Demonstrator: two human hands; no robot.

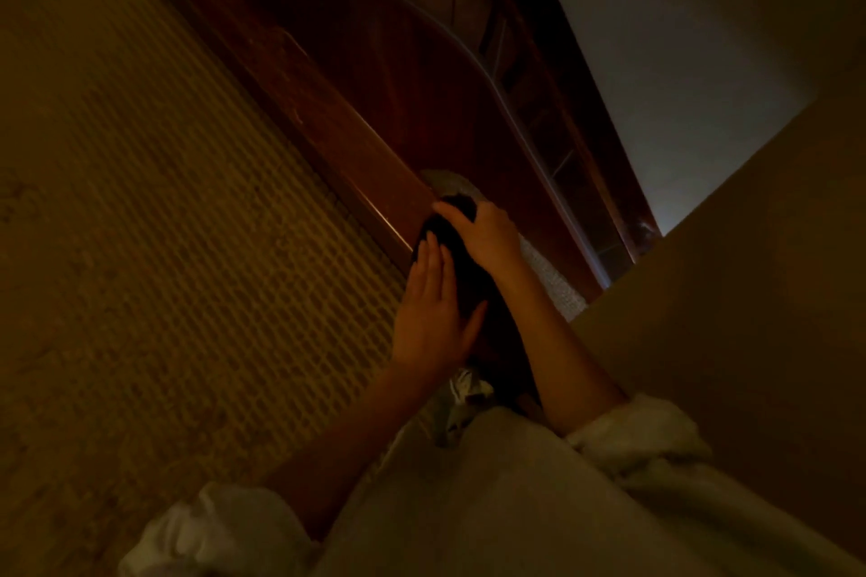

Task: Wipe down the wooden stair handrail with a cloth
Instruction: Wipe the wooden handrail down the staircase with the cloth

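The scene is dim. A dark wooden handrail (337, 127) runs from the upper left down toward the middle. On its near end lies a dark cloth (452, 248). My right hand (487, 232) grips the top of the cloth, fingers curled over it. My left hand (431, 319) rests flat against the cloth's left side with straight fingers. Below my hands the handrail is hidden by the cloth and my arms.
A wall with a ribbed, grid-like texture (164, 225) fills the left. A second curved wooden rail (515, 98) and stair steps (553, 145) drop away to the right. A plain wall (726, 319) stands close on the right. Pale rolled-up sleeves (642, 440) cover my upper arms.
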